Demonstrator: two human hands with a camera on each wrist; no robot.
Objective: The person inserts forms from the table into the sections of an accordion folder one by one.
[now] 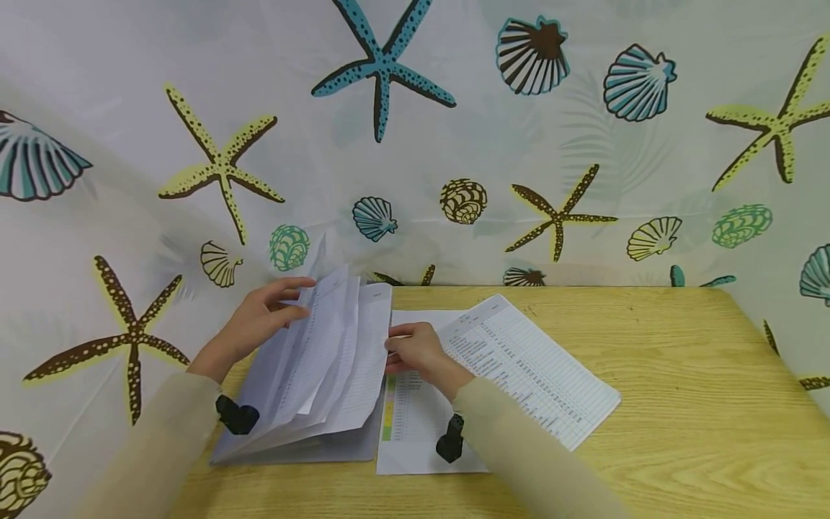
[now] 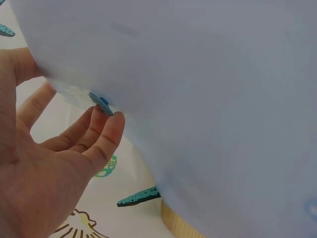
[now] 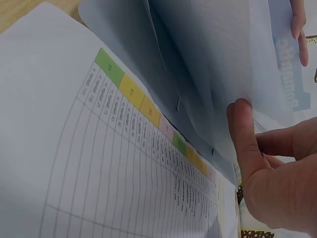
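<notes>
A grey-blue folder [image 1: 346, 448] lies open at the left of the table, with several loose printed sheets [image 1: 369, 324] fanned upward inside it. At its raised upper left side, my left hand [image 1: 256, 321] grips the folder's flap [image 2: 213, 89] between thumb and fingers. A small blue piece [image 2: 101, 103] shows by those fingertips in the left wrist view. My right hand [image 1: 420, 352] pinches the right edge of the sheets, its thumb [image 3: 242, 124] on their near face. Part of its other fingers is hidden.
Right of the folder lies a printed page [image 1: 421, 440] with a coloured column along its left edge. A stack of lined table sheets [image 1: 532, 375] lies slanted partly over it. The wooden table [image 1: 700, 404] ends at a curtain [image 1: 441, 137] printed with shells and starfish.
</notes>
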